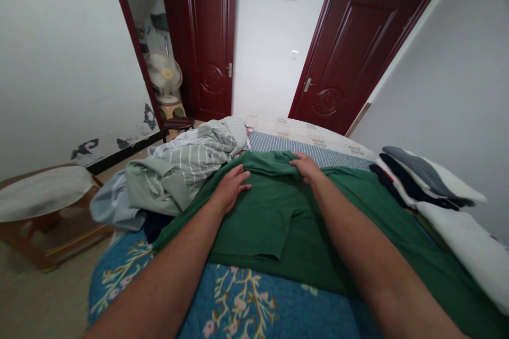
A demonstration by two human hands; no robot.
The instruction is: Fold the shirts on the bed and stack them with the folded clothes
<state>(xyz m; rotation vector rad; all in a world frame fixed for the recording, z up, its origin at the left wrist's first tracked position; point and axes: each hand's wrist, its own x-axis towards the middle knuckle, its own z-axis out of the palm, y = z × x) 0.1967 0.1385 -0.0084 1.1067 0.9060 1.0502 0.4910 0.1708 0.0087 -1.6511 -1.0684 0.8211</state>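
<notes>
A green shirt (pixel 278 222) lies spread across the bed, one sleeve folded inward over its middle. My left hand (pixel 230 186) rests flat on the shirt's left part, fingers stretched out and slightly apart. My right hand (pixel 305 166) sits at the shirt's far edge, where the cloth is bunched up; its fingers curl into that fold and grip it. Both forearms reach over the blue floral quilt (pixel 238 307) at the near edge.
A heap of striped and grey clothes (pixel 186 167) lies left of the shirt. Folded dark and white garments (pixel 429 180) are stacked at the right by the wall. A wooden stool (pixel 43 212) stands on the floor left; a fan (pixel 164 77) and two red doors are beyond.
</notes>
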